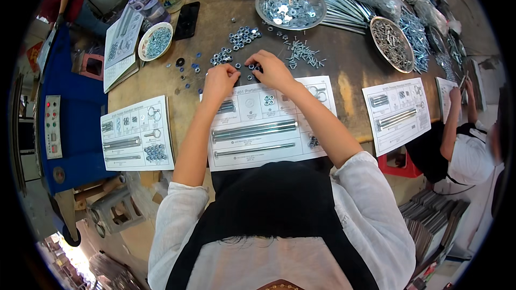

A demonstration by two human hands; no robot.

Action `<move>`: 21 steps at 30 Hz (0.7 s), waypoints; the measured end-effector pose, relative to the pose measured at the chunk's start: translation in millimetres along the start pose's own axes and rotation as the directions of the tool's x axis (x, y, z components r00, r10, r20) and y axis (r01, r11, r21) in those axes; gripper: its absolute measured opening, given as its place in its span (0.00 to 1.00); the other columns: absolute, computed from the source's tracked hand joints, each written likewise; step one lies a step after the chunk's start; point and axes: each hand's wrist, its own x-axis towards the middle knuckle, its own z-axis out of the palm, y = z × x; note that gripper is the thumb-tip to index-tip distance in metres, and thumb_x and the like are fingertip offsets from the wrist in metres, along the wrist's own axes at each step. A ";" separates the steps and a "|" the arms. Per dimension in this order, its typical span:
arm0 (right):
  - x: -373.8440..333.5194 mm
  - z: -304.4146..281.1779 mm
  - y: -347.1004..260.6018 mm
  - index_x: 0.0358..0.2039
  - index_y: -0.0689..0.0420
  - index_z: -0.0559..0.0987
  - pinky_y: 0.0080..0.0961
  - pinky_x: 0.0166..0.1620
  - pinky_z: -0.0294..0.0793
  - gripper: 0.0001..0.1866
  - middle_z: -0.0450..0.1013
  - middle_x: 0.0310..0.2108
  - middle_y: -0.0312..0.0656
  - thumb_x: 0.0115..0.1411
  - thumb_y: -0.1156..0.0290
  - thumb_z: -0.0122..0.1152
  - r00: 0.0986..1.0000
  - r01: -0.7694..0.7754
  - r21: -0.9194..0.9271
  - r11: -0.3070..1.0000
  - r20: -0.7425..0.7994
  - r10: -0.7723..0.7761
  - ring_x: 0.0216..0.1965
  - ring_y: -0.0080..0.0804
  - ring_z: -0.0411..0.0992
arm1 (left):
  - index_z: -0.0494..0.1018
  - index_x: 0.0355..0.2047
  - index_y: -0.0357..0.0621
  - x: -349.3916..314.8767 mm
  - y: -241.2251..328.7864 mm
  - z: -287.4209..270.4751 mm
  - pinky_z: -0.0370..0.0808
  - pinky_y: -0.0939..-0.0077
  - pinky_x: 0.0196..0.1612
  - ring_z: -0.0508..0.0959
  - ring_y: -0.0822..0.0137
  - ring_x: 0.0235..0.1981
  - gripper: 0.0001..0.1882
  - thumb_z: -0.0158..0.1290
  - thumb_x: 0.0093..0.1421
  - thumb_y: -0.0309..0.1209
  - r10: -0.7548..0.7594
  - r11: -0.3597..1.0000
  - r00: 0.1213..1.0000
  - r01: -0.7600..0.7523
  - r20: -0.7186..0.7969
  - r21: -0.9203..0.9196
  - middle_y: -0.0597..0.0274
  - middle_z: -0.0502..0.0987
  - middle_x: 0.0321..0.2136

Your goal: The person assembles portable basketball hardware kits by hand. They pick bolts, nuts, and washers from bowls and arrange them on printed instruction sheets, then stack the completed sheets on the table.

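My left hand (219, 79) has its fingers curled together beside loose hex nuts (238, 66) on the table; anything between its fingertips is hidden. Just right of it, my right hand (270, 70) bends down with its fingertips closed around a small nut (257, 67). Both wrists are over the top edge of a printed parts sheet (322, 113). Long metal bolts (255, 130) show across its middle, and whether they are real or printed I cannot tell. Beyond my hands are a cluster of nuts (244, 36) and a scatter of small screws (303, 53).
A steel bowl of washers (318, 1), a tilted bowl of small metal parts (374, 35) and a pile of long rods (344, 21) sit farther back. Left are a white bowl (142, 51), a black phone (187, 20) and another sheet (134, 164). A co-worker's arm (451, 123) is at right.
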 end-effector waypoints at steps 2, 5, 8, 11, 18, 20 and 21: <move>-3.1 -0.4 0.1 0.45 0.53 0.81 0.33 0.46 0.76 0.15 0.73 0.41 0.42 0.56 0.76 0.67 1.000 0.010 -0.016 1.000 -0.011 -0.010 0.42 0.38 0.75 | 0.81 0.39 0.44 -2.7 -6.0 3.6 0.78 0.61 0.37 0.83 0.54 0.33 0.14 0.64 0.56 0.38 -0.106 0.993 0.992 0.102 -0.062 -0.061 0.54 0.83 0.30; 3.3 -3.7 1.1 0.43 0.53 0.81 0.38 0.49 0.75 0.14 0.73 0.41 0.44 0.54 0.75 0.67 0.999 -0.016 0.045 0.999 -0.038 0.017 0.47 0.44 0.74 | 0.79 0.37 0.45 5.0 5.1 -5.1 0.76 0.59 0.35 0.82 0.54 0.32 0.11 0.61 0.59 0.36 -0.074 0.997 0.976 0.074 -0.206 -0.006 0.59 0.81 0.27; 0.8 -2.8 2.7 0.43 0.52 0.81 0.38 0.48 0.76 0.14 0.73 0.41 0.44 0.55 0.74 0.67 0.998 -0.017 -0.023 1.000 -0.057 0.015 0.46 0.44 0.74 | 0.77 0.37 0.47 13.2 -2.2 -3.6 0.76 0.59 0.37 0.81 0.55 0.35 0.07 0.59 0.61 0.34 0.085 0.989 0.956 -0.047 -0.281 0.139 0.59 0.77 0.33; -2.6 -0.4 4.9 0.43 0.52 0.81 0.38 0.47 0.76 0.14 0.73 0.40 0.43 0.55 0.73 0.67 0.998 -0.011 -0.048 0.999 -0.062 0.008 0.45 0.45 0.74 | 0.77 0.37 0.46 20.4 -5.9 -7.8 0.76 0.60 0.38 0.80 0.55 0.37 0.07 0.60 0.59 0.33 0.145 0.967 0.960 -0.087 -0.239 0.238 0.58 0.75 0.37; -10.9 1.7 2.9 0.42 0.51 0.81 0.38 0.45 0.77 0.12 0.73 0.40 0.43 0.56 0.70 0.67 0.995 -0.080 -0.017 0.997 -0.053 0.079 0.43 0.44 0.76 | 0.80 0.37 0.39 0.0 -17.2 -19.2 0.78 0.65 0.38 0.82 0.58 0.34 0.11 0.63 0.56 0.31 -0.072 0.993 0.995 0.077 0.065 -0.085 0.54 0.80 0.33; -8.7 -1.7 5.9 0.42 0.51 0.81 0.38 0.44 0.77 0.12 0.73 0.40 0.43 0.56 0.70 0.67 0.995 -0.081 -0.040 0.996 -0.056 0.079 0.41 0.44 0.76 | 0.79 0.40 0.39 -1.3 -22.4 -1.7 0.78 0.64 0.40 0.82 0.57 0.36 0.14 0.64 0.55 0.31 -0.003 0.995 0.995 -0.007 -0.099 -0.100 0.53 0.79 0.35; -6.3 -1.1 5.5 0.42 0.52 0.81 0.38 0.44 0.77 0.12 0.73 0.39 0.43 0.56 0.70 0.67 0.995 -0.076 -0.039 0.996 -0.061 0.073 0.41 0.45 0.76 | 0.79 0.42 0.40 -2.6 -14.6 -1.5 0.78 0.63 0.41 0.82 0.56 0.37 0.15 0.64 0.55 0.32 0.041 0.996 0.993 -0.050 -0.115 -0.076 0.53 0.79 0.37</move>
